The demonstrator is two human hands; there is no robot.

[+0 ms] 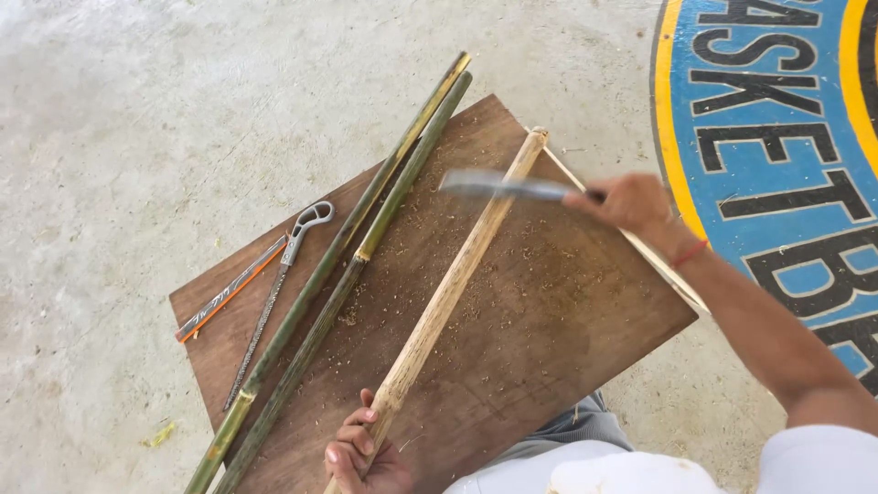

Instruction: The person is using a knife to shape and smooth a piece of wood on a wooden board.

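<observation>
A pale bamboo pole [455,282] lies slantwise across a brown board [558,329] on the concrete floor [110,119], running from the bottom centre of the frame to the upper middle. The left hand [361,455], at the bottom edge, has its grip clenched round the pole's near end. The right hand [631,203], right of centre, grasps the handle of a knife [508,187] whose blurred blade hangs above the pole's far part. The pole looks already stripped of its green skin, and shavings dot the board, so much scraping seems done. Two green poles [343,265] left of it look unworked. A rasp [274,293] and a saw blade [229,291] lie at the board's left.
</observation>
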